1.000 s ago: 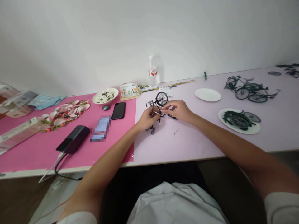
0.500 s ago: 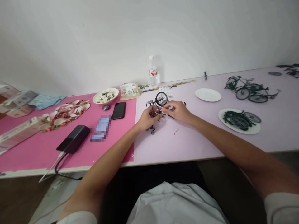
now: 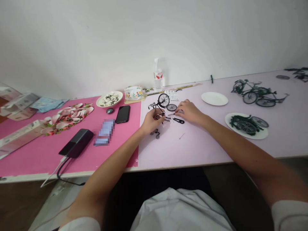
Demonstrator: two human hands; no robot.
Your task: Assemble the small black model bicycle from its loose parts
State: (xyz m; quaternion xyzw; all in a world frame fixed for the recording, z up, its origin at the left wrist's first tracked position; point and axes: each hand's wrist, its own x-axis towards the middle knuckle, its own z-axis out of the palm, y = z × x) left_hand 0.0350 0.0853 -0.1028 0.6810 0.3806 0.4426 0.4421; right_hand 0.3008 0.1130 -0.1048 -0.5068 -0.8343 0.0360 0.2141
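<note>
My left hand [image 3: 152,122] is closed around the frame of a small black model bicycle [image 3: 157,107], whose spoked wheel [image 3: 164,100] points up and away from me. Part of the frame is hidden behind the fingers. To the right, my right hand [image 3: 189,110] is low over the table with fingertips pinched together. A thin dark rod [image 3: 171,114] sticks out leftward from those fingertips. Between the hands lie a loose spoked wheel [image 3: 171,107] and a black slotted piece [image 3: 178,121]. Nearer me is a thin pin [image 3: 182,136].
At right are a white plate of dark green bicycle parts [image 3: 262,133], another white plate [image 3: 214,98] and several model bicycles [image 3: 258,93]. A water bottle [image 3: 158,75] stands by the wall. Phones [image 3: 123,114], a bowl [image 3: 109,99] and a black device [image 3: 76,143] are on the left.
My right hand has moved away from the model bicycle, rightward to the table, uncovering the loose wheel and the black slotted piece. My left hand keeps its hold in nearly the same place.
</note>
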